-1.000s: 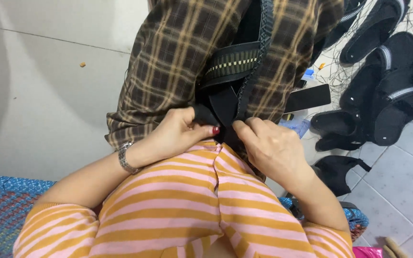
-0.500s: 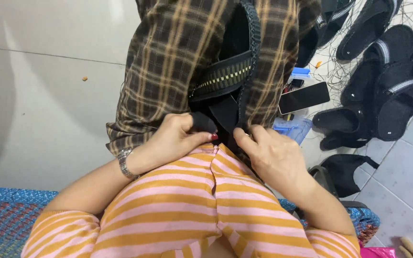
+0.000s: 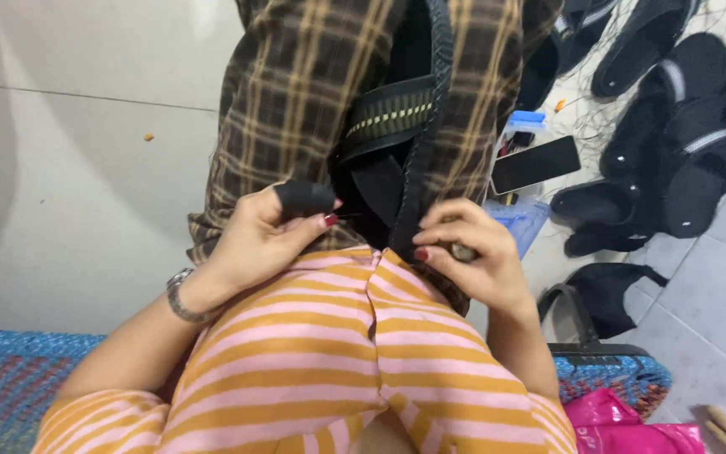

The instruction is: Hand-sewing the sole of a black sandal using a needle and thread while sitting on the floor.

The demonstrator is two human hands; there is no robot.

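left hand [image 3: 266, 235]: grip pinched shut on black strap end [image 3: 306, 198] | right hand [image 3: 472, 252]: fingers curled tight on black braided strap [image 3: 418, 181] edge | both over plaid cloth [image 3: 296, 92]

Floor: pale tiles [image 3: 60, 168], one small orange speck [image 3: 149, 137] at left. Far right corner: pile of black sandals [image 3: 682, 143], loose thin threads over them. Dark phone [image 3: 536, 164] face-up beside a blue-lidded clear box [image 3: 524, 126]. Woven blue mat [image 3: 2, 378] along near edge. Pink plastic bag [image 3: 623, 424] at near right corner.
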